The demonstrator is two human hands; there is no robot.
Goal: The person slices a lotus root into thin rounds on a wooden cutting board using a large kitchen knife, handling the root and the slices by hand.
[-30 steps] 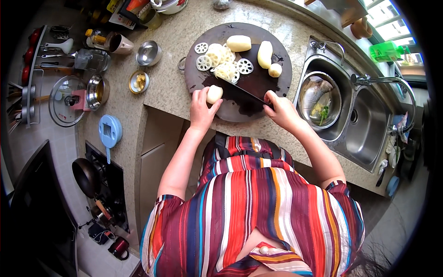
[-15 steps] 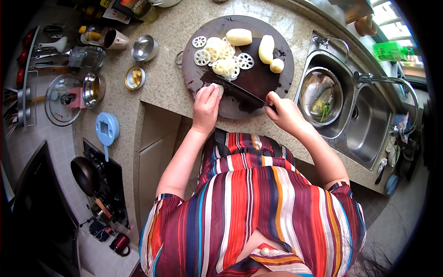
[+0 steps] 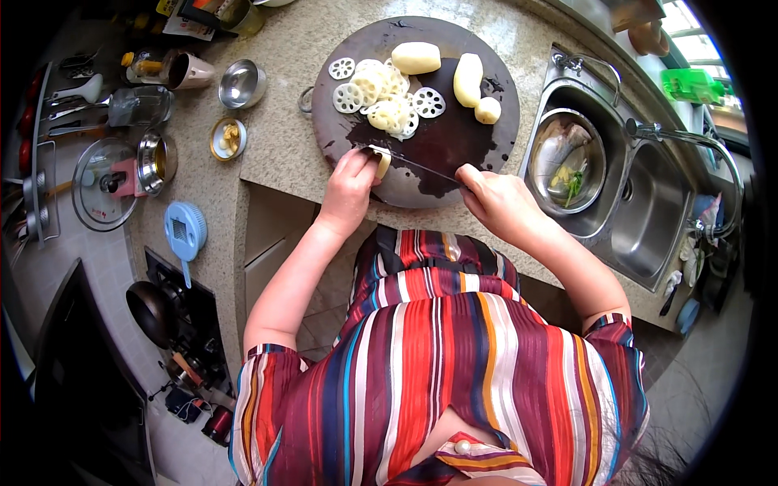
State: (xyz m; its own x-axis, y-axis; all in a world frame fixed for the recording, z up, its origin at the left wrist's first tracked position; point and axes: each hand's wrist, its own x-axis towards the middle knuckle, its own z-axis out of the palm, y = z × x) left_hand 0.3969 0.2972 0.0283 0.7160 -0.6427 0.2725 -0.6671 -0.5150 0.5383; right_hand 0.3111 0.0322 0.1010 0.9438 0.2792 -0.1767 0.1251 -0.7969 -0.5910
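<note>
My left hand (image 3: 347, 193) is closed around a short, pale piece of lotus root (image 3: 382, 164) at the near left of a round, dark cutting board (image 3: 454, 158). My right hand (image 3: 500, 198) grips the handle of a kitchen knife (image 3: 423, 168), mostly hidden in the fist. The blade appears as a thin line across the board, its tip end at the lotus root piece beside my left fingers. Beyond it lies a loose pile of lotus root slices (image 3: 392, 112). Peeled lotus root segments (image 3: 416, 58) rest at the board's far side and right.
Right of the board is a double steel sink (image 3: 644, 219); one basin holds a metal bowl (image 3: 597, 134) with fish and greens. On the left counter stand a steel bowl (image 3: 241, 84), a small dish (image 3: 228, 138), a glass lid (image 3: 101, 185) and a blue handled gadget (image 3: 185, 231).
The knife blade has turned from showing its broad side to nearly edge-on. My left hand has shifted slightly left, and more of the lotus root piece shows.
</note>
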